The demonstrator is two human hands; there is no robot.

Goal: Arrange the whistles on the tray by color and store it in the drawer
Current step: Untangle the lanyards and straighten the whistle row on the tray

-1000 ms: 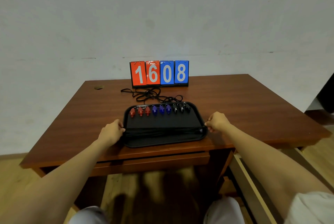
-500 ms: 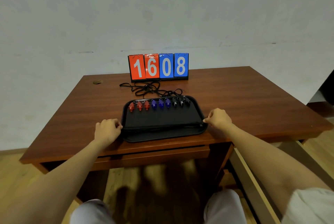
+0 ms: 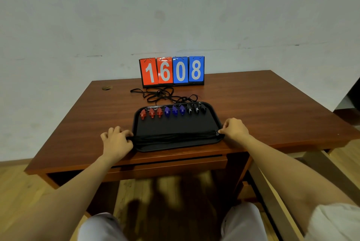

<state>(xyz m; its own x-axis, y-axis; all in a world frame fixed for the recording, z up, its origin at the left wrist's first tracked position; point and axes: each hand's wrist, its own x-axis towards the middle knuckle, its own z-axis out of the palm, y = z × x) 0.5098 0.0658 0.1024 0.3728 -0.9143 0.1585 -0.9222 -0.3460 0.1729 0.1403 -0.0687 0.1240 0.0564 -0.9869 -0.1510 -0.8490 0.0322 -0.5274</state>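
Tray (image 3: 176,126) flat on bench (image 3: 253,108), long axis left–right, whistles (image 3: 172,111) sorted along far rim. Left hand (image 3: 116,141) and right hand (image 3: 234,129) pinching opposite short ends. Drawer (image 3: 167,165) below near edge, shut.

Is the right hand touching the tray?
Touching. In the head view, the right hand has its fingertips on the right edge of the tray, with no gap showing.
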